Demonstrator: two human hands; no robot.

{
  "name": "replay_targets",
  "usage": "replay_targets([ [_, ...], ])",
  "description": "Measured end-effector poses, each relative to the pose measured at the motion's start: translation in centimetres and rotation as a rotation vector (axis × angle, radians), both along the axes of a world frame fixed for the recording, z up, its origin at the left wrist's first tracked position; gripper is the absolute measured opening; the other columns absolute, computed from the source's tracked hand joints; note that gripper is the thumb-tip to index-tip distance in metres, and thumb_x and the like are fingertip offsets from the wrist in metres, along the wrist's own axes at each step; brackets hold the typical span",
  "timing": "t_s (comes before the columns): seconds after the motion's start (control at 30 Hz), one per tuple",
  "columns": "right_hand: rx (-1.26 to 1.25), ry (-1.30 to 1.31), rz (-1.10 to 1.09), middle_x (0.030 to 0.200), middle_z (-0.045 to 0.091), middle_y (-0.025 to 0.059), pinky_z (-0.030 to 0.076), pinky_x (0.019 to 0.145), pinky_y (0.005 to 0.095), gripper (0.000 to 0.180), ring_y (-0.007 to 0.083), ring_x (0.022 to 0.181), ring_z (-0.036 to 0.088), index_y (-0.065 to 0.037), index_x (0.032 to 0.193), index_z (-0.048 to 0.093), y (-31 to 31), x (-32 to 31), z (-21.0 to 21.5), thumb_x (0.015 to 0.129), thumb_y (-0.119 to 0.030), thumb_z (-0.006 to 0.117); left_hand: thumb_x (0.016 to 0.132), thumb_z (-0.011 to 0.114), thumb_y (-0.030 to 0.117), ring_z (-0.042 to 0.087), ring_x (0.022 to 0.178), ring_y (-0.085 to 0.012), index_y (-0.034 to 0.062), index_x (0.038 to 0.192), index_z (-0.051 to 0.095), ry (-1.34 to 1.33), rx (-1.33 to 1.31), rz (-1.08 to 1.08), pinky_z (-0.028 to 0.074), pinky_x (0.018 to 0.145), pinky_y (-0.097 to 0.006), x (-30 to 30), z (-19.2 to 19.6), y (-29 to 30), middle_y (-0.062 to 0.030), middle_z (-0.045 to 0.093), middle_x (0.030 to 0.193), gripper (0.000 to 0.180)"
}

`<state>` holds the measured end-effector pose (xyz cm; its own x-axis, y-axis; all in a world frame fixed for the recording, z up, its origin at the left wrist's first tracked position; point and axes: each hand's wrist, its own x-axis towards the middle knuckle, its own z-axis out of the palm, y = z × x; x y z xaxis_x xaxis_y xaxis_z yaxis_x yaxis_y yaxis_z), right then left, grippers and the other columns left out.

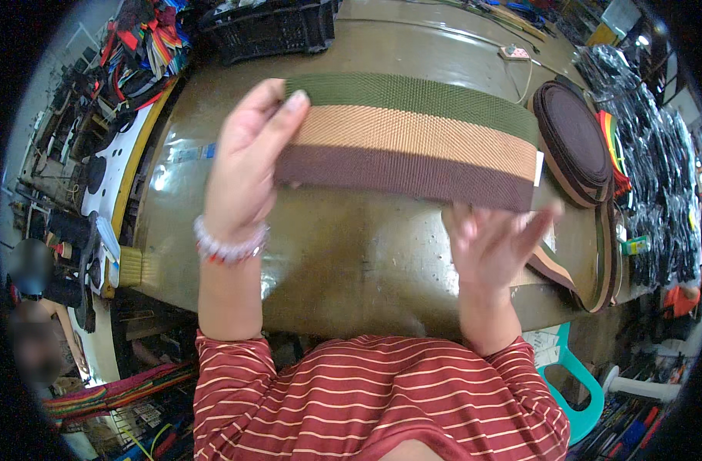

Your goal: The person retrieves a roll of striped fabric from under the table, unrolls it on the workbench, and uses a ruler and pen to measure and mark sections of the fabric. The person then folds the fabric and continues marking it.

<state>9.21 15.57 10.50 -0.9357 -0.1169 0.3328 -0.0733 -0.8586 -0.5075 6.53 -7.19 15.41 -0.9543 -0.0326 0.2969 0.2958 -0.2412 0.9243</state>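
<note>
My left hand (247, 146) pinches the left end of a wide woven strap (412, 131) striped green, tan and dark brown, thumb in front and fingers behind. The strap is held up above the table, its face toward me, with a small white tag (537, 169) at its right end. Just below that end is my right hand (497, 242), blurred by motion. Its fingers are spread near the strap's lower edge; whether they touch it I cannot tell. To the right stands a large roll of dark brown strap (572, 138), with a loose striped length (554, 270) trailing toward me.
A glossy brown table (351, 253) lies beneath. A black plastic crate (270, 34) stands at the back left, beside a heap of colourful straps (147, 46). Plastic-wrapped packs (643, 146) pile up at right. Near my right elbow is a turquoise chair (577, 384).
</note>
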Motion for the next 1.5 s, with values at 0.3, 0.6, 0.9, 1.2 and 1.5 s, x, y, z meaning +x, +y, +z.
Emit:
replay_targets([
  [0.3, 0.788, -0.213, -0.653, 0.065, 0.051, -0.0004, 0.035, 0.04, 0.0202, 0.02, 0.0056, 0.048, 0.045, -0.005, 0.09, 0.054, -0.1, -12.0, -5.8, 0.093, -0.025, 0.052, 0.086, 0.061, 0.024, 0.052, 0.051, -0.0215, 0.0006, 0.077, 0.054, 0.042, -0.804, 0.491, 0.042, 0.051, -0.032, -9.8, -9.9, 1.6, -0.0124, 0.055, 0.058, 0.026],
  [0.6, 1.097, -0.129, -0.714, 0.073, 0.055, 0.0079, 0.045, 0.053, 0.0306, 0.027, 0.0149, 0.06, 0.053, 0.005, 0.089, 0.053, 0.4, -14.2, -11.4, 0.091, -0.021, 0.055, 0.084, 0.062, 0.023, 0.06, 0.058, -0.028, -0.0004, 0.078, 0.055, -0.025, -0.842, 0.458, 0.046, 0.055, -0.035, -11.3, -13.4, 1.1, -0.0162, 0.06, 0.065, 0.026],
  [0.9, 1.248, -0.117, -0.727, 0.084, 0.058, 0.0196, 0.045, 0.071, 0.0391, 0.029, 0.0309, 0.079, 0.057, 0.007, 0.092, 0.055, 0.6, -14.3, -12.9, 0.091, -0.022, 0.053, 0.082, 0.064, 0.023, 0.059, 0.056, -0.0252, -0.0007, 0.079, 0.056, -0.026, -0.798, 0.436, 0.045, 0.055, -0.034, -11.7, -14.1, 0.9, -0.0145, 0.06, 0.063, 0.026],
  [1.2, 1.292, -0.012, -0.815, 0.085, 0.058, 0.0231, 0.044, 0.072, 0.0414, 0.028, 0.0362, 0.079, 0.056, 0.008, 0.088, 0.056, 0.2, -14.3, -13.0, 0.09, -0.02, 0.053, 0.083, 0.064, 0.024, 0.055, 0.057, -0.0147, -0.0008, 0.078, 0.055, -0.011, -0.804, 0.435, 0.044, 0.055, -0.029, -11.7, -14.5, 0.8, -0.0089, 0.059, 0.063, 0.027],
  [1.5, 1.332, 0.076, -0.914, 0.089, 0.058, 0.0251, 0.043, 0.073, 0.0431, 0.029, 0.0381, 0.082, 0.056, 0.007, 0.089, 0.058, -0.2, -13.9, -12.5, 0.09, -0.021, 0.052, 0.082, 0.065, 0.024, 0.057, 0.057, -0.0186, -0.0005, 0.077, 0.056, -0.008, -0.817, 0.45, 0.045, 0.056, -0.031, -11.6, -14.4, 0.9, -0.0108, 0.06, 0.064, 0.026],
])
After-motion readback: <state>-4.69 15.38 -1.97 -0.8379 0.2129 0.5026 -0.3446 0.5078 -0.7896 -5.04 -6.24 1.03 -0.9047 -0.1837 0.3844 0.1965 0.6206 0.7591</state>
